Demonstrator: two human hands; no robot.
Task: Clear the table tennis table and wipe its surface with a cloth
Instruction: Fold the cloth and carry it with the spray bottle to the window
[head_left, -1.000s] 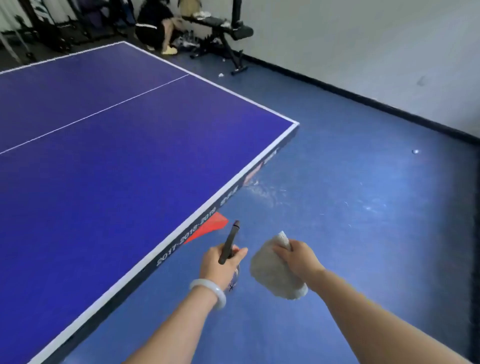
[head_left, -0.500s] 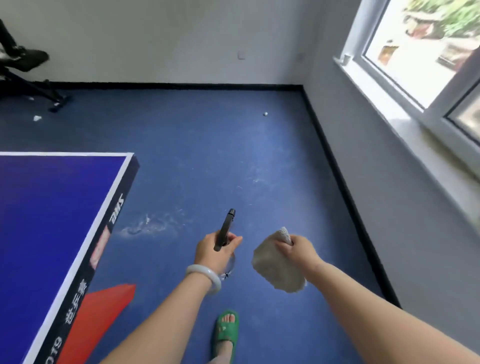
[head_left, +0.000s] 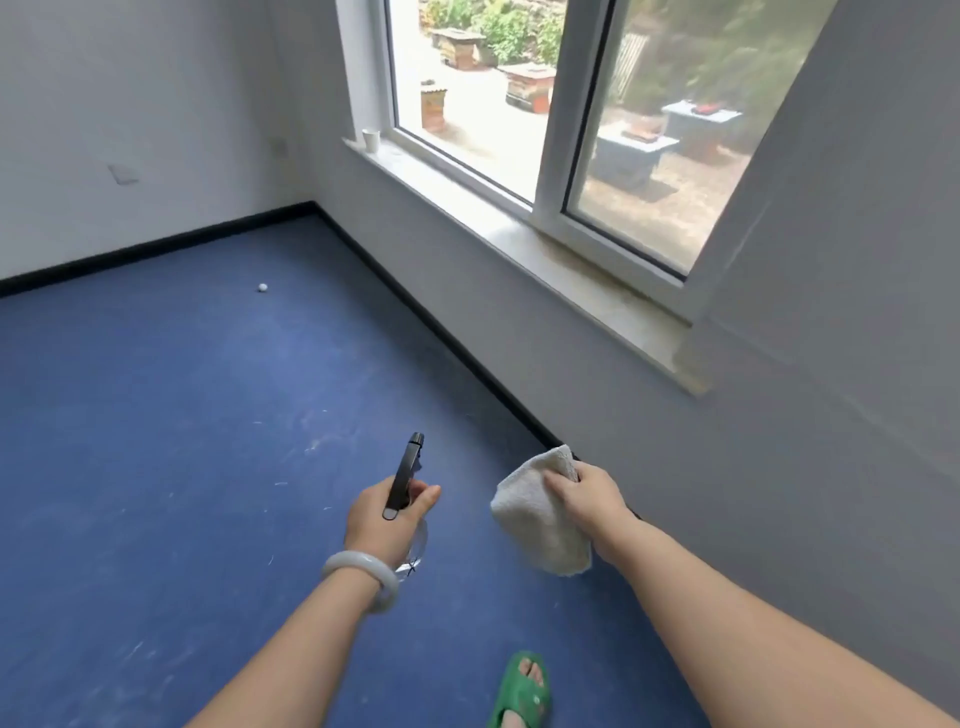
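Observation:
My left hand (head_left: 382, 522) grips a clear spray bottle (head_left: 405, 480) with a black head; its transparent body shows below my fingers. My right hand (head_left: 589, 491) holds a folded pale grey cloth (head_left: 540, 519) that hangs down from my fingers. Both hands are held out over the blue floor, a short way apart. The table tennis table is out of view.
A window sill (head_left: 524, 234) with a small white cup (head_left: 371, 139) runs along the grey wall at right. A white ball (head_left: 263, 287) lies on the blue floor (head_left: 156, 441) near the far corner. My foot in a green slipper (head_left: 522, 691) shows at the bottom.
My view has swung right, away from the table, which has left the frame; the window wall has come into view. Both hands keep their hold on the bottle and the cloth.

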